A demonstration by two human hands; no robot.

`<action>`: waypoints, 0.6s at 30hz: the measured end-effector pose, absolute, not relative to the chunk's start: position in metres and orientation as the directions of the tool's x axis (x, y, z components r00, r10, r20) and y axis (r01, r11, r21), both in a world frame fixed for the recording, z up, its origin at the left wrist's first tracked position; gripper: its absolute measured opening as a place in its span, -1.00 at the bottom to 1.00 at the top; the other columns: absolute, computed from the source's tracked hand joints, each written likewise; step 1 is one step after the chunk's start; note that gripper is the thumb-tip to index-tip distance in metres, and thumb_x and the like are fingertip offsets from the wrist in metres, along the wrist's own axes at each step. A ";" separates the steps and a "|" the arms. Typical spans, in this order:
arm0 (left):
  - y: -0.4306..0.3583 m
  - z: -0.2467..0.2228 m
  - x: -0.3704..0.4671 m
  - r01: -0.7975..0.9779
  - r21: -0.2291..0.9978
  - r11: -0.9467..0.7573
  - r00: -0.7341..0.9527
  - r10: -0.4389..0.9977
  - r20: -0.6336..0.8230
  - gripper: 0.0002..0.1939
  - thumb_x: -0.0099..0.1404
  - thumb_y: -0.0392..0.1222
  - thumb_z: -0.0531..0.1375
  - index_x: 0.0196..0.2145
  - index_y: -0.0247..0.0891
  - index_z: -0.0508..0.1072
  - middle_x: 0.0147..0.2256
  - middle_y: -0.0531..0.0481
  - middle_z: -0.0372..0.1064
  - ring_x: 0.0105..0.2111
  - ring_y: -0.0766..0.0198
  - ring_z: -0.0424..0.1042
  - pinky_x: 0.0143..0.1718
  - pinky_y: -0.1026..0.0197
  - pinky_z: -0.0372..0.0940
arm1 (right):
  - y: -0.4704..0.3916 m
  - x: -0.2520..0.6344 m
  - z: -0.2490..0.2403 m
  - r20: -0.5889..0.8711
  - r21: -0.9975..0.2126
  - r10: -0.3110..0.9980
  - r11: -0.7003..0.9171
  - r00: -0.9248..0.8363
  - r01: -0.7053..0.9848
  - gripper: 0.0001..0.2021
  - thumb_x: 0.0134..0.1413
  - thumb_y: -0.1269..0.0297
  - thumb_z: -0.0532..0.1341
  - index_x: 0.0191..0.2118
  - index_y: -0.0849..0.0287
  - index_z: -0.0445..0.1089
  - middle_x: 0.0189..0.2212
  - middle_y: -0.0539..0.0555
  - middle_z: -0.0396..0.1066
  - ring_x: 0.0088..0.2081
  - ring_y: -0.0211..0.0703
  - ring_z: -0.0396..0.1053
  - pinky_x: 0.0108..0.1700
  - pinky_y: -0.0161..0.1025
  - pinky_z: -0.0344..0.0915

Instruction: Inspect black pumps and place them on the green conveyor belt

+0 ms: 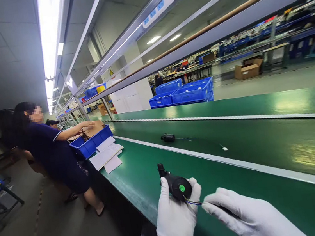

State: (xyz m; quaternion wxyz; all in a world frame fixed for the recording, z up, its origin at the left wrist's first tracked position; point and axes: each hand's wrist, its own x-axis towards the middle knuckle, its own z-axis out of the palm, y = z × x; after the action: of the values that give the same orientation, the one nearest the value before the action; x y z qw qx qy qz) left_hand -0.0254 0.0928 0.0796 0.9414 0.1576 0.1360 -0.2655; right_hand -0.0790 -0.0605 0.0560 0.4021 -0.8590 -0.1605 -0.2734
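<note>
A small black pump (171, 183) with a short upright nozzle and a round green sticker rests in my left hand (175, 218), white-gloved, its fingers wrapped around the body. From the pump's underside a thin cable (192, 202) runs to the right. My right hand (242, 211), also gloved, pinches that cable between thumb and fingers; the cable's far end is hidden by the palm. Both hands are above the green bench top (142, 175). Farther back, a similar black pump (168, 137) lies on its side on the green belt, its lead stretched to the right.
A white rail (198, 153) separates the bench from the belt (256, 146). Papers (108, 157) lie at the left beside a blue crate (92, 141), where a co-worker (52, 153) reaches over cardboard. Blue crates (191, 91) are stacked beyond the line.
</note>
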 end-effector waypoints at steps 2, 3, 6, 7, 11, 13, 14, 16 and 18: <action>0.089 0.079 -0.031 0.600 0.188 0.778 0.783 -0.521 -0.340 -0.58 0.44 0.06 0.10 -0.10 -0.40 0.49 -0.09 -0.29 0.47 -0.04 0.05 0.51 -0.05 0.06 0.50 | -0.059 -0.086 0.066 0.664 -0.542 0.053 -0.653 0.746 0.529 -0.56 0.40 -0.05 0.03 -0.42 0.02 0.44 -0.60 -0.09 0.34 -0.61 -0.36 0.32 -0.56 -0.47 0.27; 0.088 0.080 -0.034 0.623 0.172 0.763 0.764 -0.547 -0.342 -0.56 0.45 0.08 0.09 -0.09 -0.40 0.48 -0.09 -0.30 0.46 -0.04 0.06 0.51 -0.08 0.09 0.50 | -0.059 -0.088 0.069 0.692 -0.510 0.056 -0.668 0.720 0.542 -0.56 0.42 -0.03 0.02 -0.43 0.03 0.43 -0.61 -0.09 0.33 -0.63 -0.37 0.30 -0.58 -0.48 0.25; 0.086 0.084 -0.040 0.658 0.108 0.745 0.720 -0.581 -0.379 -0.52 0.46 0.12 0.03 -0.10 -0.38 0.47 -0.14 -0.25 0.45 -0.10 0.06 0.52 -0.15 0.11 0.49 | -0.062 -0.094 0.073 0.727 -0.427 0.098 -0.711 0.679 0.559 -0.55 0.44 0.03 0.01 -0.43 0.05 0.43 -0.63 -0.09 0.31 -0.64 -0.37 0.27 -0.60 -0.47 0.21; 0.086 0.085 -0.041 0.665 0.076 0.743 0.705 -0.591 -0.392 -0.51 0.46 0.14 0.02 -0.11 -0.38 0.47 -0.17 -0.23 0.45 -0.13 0.08 0.53 -0.18 0.12 0.49 | -0.064 -0.096 0.074 0.727 -0.399 0.126 -0.722 0.675 0.565 -0.55 0.45 0.04 0.00 -0.42 0.05 0.44 -0.63 -0.08 0.31 -0.64 -0.36 0.27 -0.60 -0.45 0.19; 0.091 0.081 -0.037 0.748 0.002 0.664 0.640 -0.720 -0.270 -0.40 0.34 0.22 0.16 -0.06 -0.49 0.42 -0.21 -0.19 0.47 -0.27 0.20 0.51 -0.26 0.24 0.44 | -0.068 -0.099 0.079 0.656 -0.328 0.292 -0.720 0.696 0.612 -0.53 0.47 0.04 -0.04 -0.41 0.04 0.45 -0.62 -0.08 0.32 -0.63 -0.34 0.26 -0.60 -0.34 0.09; 0.093 0.074 -0.034 0.754 0.113 0.647 0.657 -0.744 -0.119 -0.34 0.20 0.19 0.33 0.00 -0.46 0.43 -0.19 -0.14 0.51 -0.34 0.26 0.50 -0.31 0.29 0.40 | -0.067 -0.098 0.081 0.596 -0.332 0.372 -0.693 0.712 0.640 -0.52 0.48 0.06 -0.07 -0.40 0.04 0.44 -0.59 -0.07 0.34 -0.61 -0.33 0.26 -0.58 -0.32 0.08; 0.094 0.070 -0.033 0.725 0.192 0.662 0.681 -0.731 -0.051 -0.32 0.15 0.18 0.38 0.02 -0.42 0.44 -0.20 -0.10 0.52 -0.38 0.29 0.48 -0.35 0.30 0.37 | -0.065 -0.098 0.081 0.578 -0.335 0.395 -0.683 0.714 0.649 -0.52 0.48 0.07 -0.08 -0.40 0.05 0.42 -0.59 -0.07 0.34 -0.60 -0.33 0.25 -0.57 -0.31 0.07; 0.096 0.063 -0.031 0.655 0.325 0.682 0.715 -0.699 0.025 -0.31 0.11 0.24 0.38 0.01 -0.34 0.49 -0.23 -0.06 0.54 -0.45 0.32 0.47 -0.40 0.31 0.31 | -0.063 -0.096 0.080 0.558 -0.342 0.421 -0.669 0.715 0.660 -0.56 0.48 0.10 -0.08 -0.37 0.04 0.40 -0.58 -0.08 0.32 -0.60 -0.32 0.21 -0.57 -0.31 0.05; 0.097 0.058 -0.031 0.614 0.403 0.679 0.726 -0.686 0.048 -0.30 0.09 0.31 0.36 0.00 -0.29 0.52 -0.24 -0.05 0.54 -0.48 0.35 0.44 -0.42 0.32 0.28 | -0.062 -0.094 0.075 0.542 -0.372 0.425 -0.651 0.725 0.661 -0.60 0.46 0.11 -0.05 -0.38 0.04 0.38 -0.56 -0.09 0.32 -0.59 -0.32 0.20 -0.57 -0.31 0.04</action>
State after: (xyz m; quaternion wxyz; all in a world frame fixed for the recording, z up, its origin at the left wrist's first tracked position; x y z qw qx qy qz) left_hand -0.0309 0.0972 0.0576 0.9109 0.1829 -0.0978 -0.3567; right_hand -0.0945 -0.0617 0.0754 0.2829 -0.8845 -0.3070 -0.2084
